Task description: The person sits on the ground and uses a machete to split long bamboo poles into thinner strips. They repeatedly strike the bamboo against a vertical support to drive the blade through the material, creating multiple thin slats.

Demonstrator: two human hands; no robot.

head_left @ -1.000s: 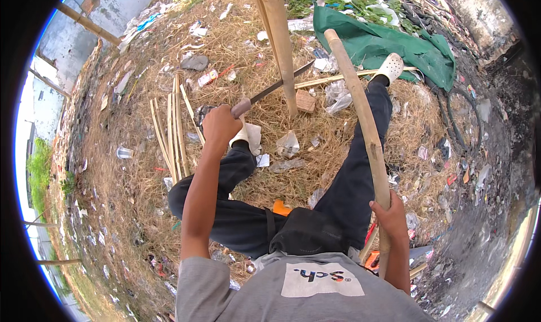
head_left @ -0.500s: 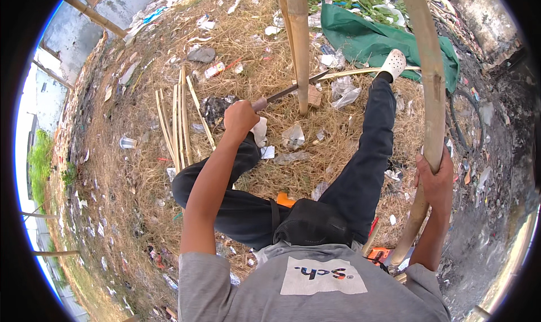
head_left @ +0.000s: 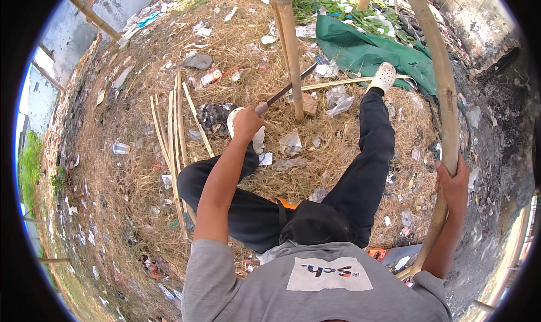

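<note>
My left hand (head_left: pixel 247 123) is closed around the brown handle of a long-bladed knife (head_left: pixel 286 91). Its dark blade points up and to the right, passing close to an upright bamboo post (head_left: pixel 291 57); whether they touch, I cannot tell. On the right, my right hand (head_left: pixel 453 182) wraps round a long, thick bamboo pole (head_left: pixel 445 96). That pole runs from the upper right down past my right side, and part of it is hidden behind my hand and forearm.
Several split bamboo strips (head_left: pixel 179 131) lie left of my bent leg. A saw with an orange handle (head_left: pixel 378 254) rests by my right hip. Beyond my outstretched right foot spreads a green sheet (head_left: pixel 372 48). Dry grass and scattered litter cover the ground.
My right hand and the bamboo pole have shifted right, away from my body. More of the saw shows at my hip. The left hand keeps hold of the knife.
</note>
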